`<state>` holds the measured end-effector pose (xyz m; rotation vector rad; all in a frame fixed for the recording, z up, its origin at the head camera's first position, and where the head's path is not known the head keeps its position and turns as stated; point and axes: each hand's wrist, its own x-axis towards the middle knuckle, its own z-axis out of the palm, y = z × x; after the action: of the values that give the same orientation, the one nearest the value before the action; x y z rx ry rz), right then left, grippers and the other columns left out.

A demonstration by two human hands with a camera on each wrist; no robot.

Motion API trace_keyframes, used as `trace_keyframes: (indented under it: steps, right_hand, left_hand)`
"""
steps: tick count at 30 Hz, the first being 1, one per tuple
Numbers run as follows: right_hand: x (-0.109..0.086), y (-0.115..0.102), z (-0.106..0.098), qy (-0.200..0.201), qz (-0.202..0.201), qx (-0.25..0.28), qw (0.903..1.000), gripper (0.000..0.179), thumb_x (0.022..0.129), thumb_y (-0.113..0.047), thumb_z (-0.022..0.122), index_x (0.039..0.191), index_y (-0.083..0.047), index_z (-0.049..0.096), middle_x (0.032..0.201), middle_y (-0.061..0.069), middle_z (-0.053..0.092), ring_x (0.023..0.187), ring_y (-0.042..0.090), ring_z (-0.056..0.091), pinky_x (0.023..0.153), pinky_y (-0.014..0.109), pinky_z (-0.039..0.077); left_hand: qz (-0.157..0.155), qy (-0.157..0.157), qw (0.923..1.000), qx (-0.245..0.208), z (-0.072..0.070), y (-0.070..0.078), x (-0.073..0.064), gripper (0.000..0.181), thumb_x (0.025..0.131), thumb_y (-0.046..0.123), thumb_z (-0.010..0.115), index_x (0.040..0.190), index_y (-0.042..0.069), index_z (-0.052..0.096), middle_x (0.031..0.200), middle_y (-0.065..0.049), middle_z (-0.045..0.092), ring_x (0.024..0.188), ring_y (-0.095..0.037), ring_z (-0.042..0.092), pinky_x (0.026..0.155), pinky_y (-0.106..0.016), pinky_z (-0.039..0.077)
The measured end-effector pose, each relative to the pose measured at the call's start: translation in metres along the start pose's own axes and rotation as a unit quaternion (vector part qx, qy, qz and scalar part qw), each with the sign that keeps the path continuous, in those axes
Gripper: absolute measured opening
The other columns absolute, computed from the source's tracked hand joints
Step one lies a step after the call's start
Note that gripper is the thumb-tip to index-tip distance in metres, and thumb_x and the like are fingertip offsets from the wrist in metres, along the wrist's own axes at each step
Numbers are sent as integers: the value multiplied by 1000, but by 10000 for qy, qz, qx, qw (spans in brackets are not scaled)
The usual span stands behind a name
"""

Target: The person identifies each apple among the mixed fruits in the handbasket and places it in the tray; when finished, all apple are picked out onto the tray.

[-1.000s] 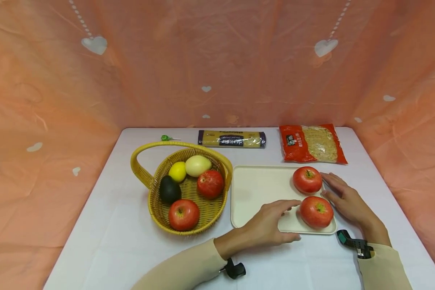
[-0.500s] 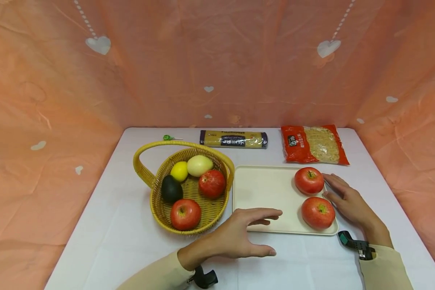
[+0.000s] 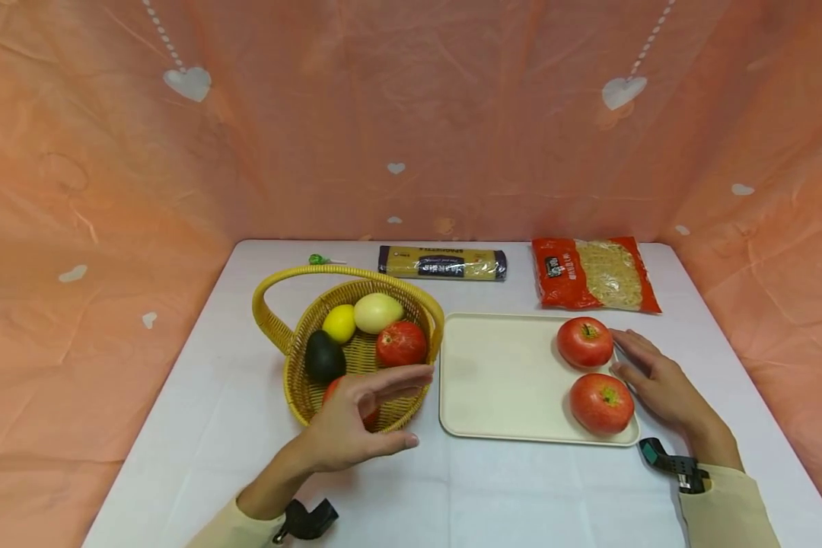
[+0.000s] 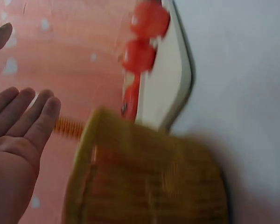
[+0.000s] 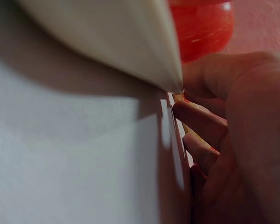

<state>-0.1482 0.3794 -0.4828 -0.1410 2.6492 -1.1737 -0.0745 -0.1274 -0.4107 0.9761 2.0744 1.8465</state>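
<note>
My left hand point(image 3: 359, 418) hovers over the front of the yellow wicker basket point(image 3: 294, 396), fingers extended and thumb spread, with nothing held. It partly hides a red apple point(image 3: 332, 390). Also in the basket are a dark green avocado point(image 3: 324, 356), a lemon point(image 3: 339, 324), a pale yellow-green oval fruit point(image 3: 378, 313) and a pomegranate point(image 3: 402, 344). At the right end of the cream tray point(image 3: 500, 380), my right hand point(image 3: 661, 384) holds the rim, thumb at the edge and fingers lower in the right wrist view. Two red apples point(image 3: 585, 342) sit on the tray beside it.
Along the back lie a green-headed lollipop point(image 3: 318, 259), a spaghetti packet point(image 3: 442, 263) and a red bag of noodles point(image 3: 596, 274). The basket's tall handle point(image 3: 349, 272) arches over its back side. Pink curtain point(image 3: 411, 122) surrounds the white table.
My left hand has moved left from beside the front apple on the tray, over to the basket, staying spread. The right hand has kept its place at the tray's edge.
</note>
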Motion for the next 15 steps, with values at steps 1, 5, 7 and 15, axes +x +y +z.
trace_keyframes:
  steps: [1,5,7,15]
  right_hand:
    - [0,0,0,-11,39,-28,10000,70,113,-34,59,174,-14,30,181,29,12,166,57,5,117,91,13]
    - [1,2,0,-74,214,-86,9997,72,114,-39,57,175,-20,26,181,28,9,166,57,3,115,92,15]
    - [2,3,0,-102,286,-109,9995,72,114,-41,56,176,-22,25,182,28,8,166,57,2,115,92,16]
    - [2,2,0,-93,283,-108,9995,71,114,-40,56,176,-22,25,181,28,9,166,57,2,114,92,16]
  left_hand:
    - [-84,68,9999,-37,-6,0,-5,71,92,-2,86,156,4,58,158,-15,62,143,-27,64,118,-46,52]
    - [-245,254,9994,51,-30,-1,-22,66,92,-5,84,154,2,60,155,-18,64,142,-22,65,117,-40,53]
    - [-336,280,9988,201,-41,-1,-30,64,93,-4,84,153,2,61,153,-18,65,141,-20,65,116,-36,54]
    - [-714,233,9956,566,-72,-1,-49,58,94,-4,81,150,2,64,149,-23,67,135,-23,70,112,-30,57]
